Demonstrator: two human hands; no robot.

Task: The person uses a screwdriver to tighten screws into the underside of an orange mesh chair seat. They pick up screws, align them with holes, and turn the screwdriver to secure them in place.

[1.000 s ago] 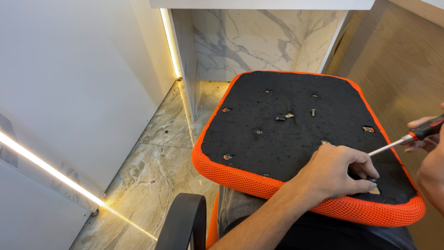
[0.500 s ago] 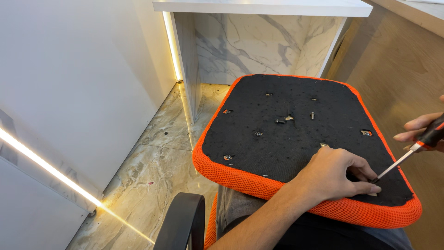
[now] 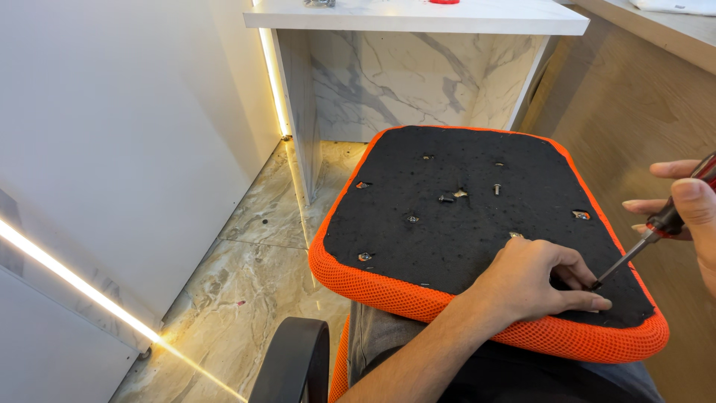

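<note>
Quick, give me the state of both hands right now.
Left hand: open, holding nothing, fingers pressed on the black seat underside.
Right hand: closed on the screwdriver, its tip by the left fingers.

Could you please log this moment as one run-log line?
left hand: resting on seat pad | right hand: holding screwdriver, tip by left fingers | loose screw: mid-pad
</note>
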